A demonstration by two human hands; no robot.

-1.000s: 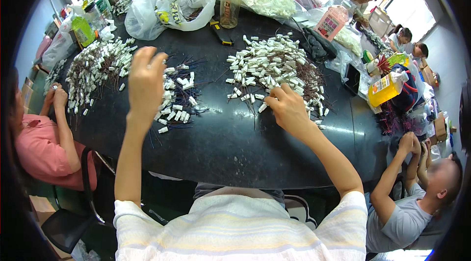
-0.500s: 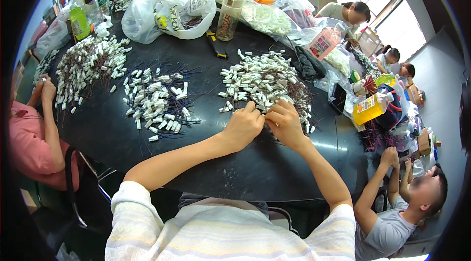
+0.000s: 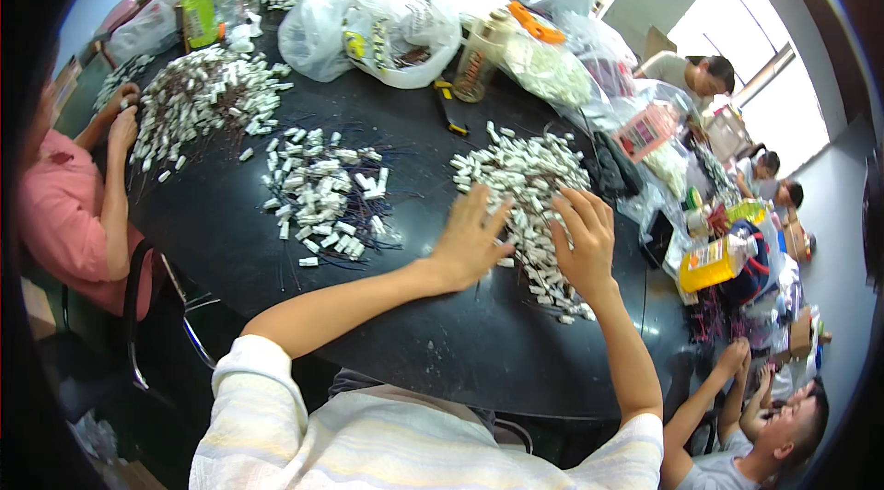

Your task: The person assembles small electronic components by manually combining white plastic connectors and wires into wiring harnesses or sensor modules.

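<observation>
A heap of small white connectors (image 3: 529, 181) lies at two o'clock on the dark tabletop (image 3: 442, 343). The left hand (image 3: 471, 237) and right hand (image 3: 584, 234) rest on it, fingers spread, grasping nothing. A second, smaller pile (image 3: 322, 195) sits at nine o'clock of them.

On the table (image 3: 442, 352), 2 connector piles: one (image 3: 322, 195) left of the other (image 3: 529, 186).

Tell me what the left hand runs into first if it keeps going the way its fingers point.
Probably the right-hand pile of small white parts: the left hand already has its fingertips on that pile's near edge.
</observation>
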